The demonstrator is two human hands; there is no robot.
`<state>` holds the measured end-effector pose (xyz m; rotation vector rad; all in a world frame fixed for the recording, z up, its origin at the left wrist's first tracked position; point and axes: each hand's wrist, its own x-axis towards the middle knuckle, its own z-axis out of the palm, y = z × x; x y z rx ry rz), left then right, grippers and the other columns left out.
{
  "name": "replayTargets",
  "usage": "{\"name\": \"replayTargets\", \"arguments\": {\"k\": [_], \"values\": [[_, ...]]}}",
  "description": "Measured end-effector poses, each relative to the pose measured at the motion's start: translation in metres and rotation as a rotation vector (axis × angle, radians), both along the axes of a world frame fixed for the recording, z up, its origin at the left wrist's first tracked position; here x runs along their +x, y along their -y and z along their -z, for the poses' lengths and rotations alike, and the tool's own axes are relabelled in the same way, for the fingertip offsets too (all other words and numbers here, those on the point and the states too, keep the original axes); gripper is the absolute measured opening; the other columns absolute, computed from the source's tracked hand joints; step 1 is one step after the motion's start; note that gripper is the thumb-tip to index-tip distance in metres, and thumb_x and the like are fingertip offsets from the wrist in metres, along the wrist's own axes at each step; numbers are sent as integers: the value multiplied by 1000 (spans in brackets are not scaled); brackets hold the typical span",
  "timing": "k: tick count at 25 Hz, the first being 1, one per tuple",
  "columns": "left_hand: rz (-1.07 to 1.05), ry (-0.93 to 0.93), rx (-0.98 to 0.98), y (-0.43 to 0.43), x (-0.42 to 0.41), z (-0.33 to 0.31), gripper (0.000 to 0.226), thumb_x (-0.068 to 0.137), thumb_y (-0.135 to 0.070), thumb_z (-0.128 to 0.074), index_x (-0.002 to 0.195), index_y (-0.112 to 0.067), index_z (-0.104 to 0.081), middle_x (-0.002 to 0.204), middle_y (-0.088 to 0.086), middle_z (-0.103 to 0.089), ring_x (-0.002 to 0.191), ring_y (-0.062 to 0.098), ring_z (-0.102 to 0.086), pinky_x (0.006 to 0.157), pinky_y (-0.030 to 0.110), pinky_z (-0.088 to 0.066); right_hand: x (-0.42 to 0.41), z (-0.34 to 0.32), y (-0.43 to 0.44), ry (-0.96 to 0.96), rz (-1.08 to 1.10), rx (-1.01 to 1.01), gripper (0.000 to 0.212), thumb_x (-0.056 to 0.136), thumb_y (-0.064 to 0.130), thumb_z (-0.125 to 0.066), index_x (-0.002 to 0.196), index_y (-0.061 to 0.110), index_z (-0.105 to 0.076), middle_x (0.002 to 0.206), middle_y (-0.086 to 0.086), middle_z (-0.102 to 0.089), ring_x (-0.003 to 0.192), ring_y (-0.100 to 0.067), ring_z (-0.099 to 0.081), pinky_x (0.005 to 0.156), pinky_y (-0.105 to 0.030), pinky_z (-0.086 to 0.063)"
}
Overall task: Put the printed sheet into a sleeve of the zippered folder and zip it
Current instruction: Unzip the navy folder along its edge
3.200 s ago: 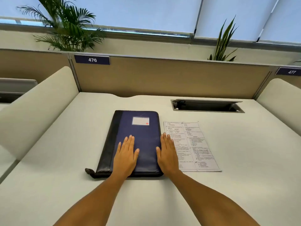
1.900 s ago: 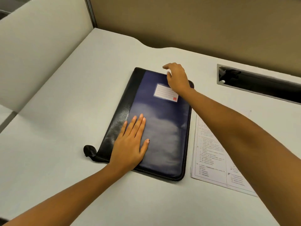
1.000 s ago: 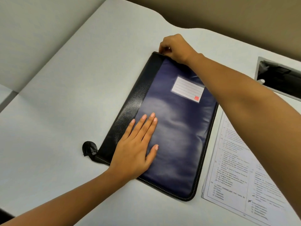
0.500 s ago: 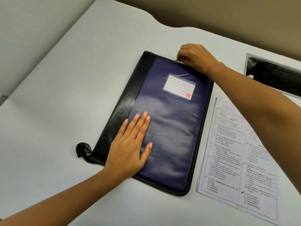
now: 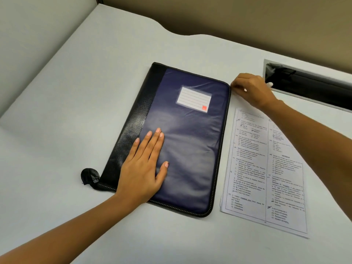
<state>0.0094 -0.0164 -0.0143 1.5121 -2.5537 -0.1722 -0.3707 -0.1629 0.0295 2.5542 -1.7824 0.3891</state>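
The zippered folder (image 5: 186, 141), dark blue with a black spine and a white label, lies closed and flat on the desk. My left hand (image 5: 144, 168) rests flat on its near left part, fingers spread. My right hand (image 5: 251, 90) is at the folder's far right corner, fingers pinched together on the zipper pull, which the fingers hide. The printed sheet (image 5: 264, 168) lies flat just right of the folder, partly under my right forearm.
A white desk (image 5: 76, 111) carries everything. A rectangular cable slot (image 5: 308, 86) opens at the far right, just behind my right hand. A tan partition (image 5: 228, 20) runs along the back, and a pale side divider (image 5: 28, 35) stands at left.
My right hand slid along the folder's far edge from its left corner to its right corner, fingers pinched. My left hand stayed flat on the cover. The camera shifted.
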Motion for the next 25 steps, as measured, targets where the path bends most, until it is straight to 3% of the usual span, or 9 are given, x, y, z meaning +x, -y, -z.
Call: {"name": "replayTargets", "arguments": {"k": [5, 19, 25], "values": [[-2, -7, -15, -1, 0, 0, 65, 95, -46, -28, 151, -17, -11, 160, -3, -13, 147, 11, -6, 121, 36, -11, 9, 12, -41, 113, 91, -19, 9, 86, 6, -66, 88, -2, -69, 84, -17, -67, 73, -31, -61, 68, -40, -51], [3, -23, -21, -3, 0, -1, 65, 95, -45, -29, 151, -15, -15, 159, 0, -16, 147, 15, -11, 120, 39, -15, 64, 16, -148, 178, 84, 0, 6, 85, 1, -66, 89, -3, -68, 85, -16, -67, 75, -27, -60, 68, -36, -52], [6, -22, -22, -3, 1, -1, 65, 95, -46, -27, 151, -16, -13, 159, -1, -14, 147, 15, -9, 121, 39, -12, 73, 13, -168, 194, 162, -27, 7, 85, -2, -65, 91, -3, -68, 86, -16, -67, 77, -25, -60, 71, -24, -44]]}}
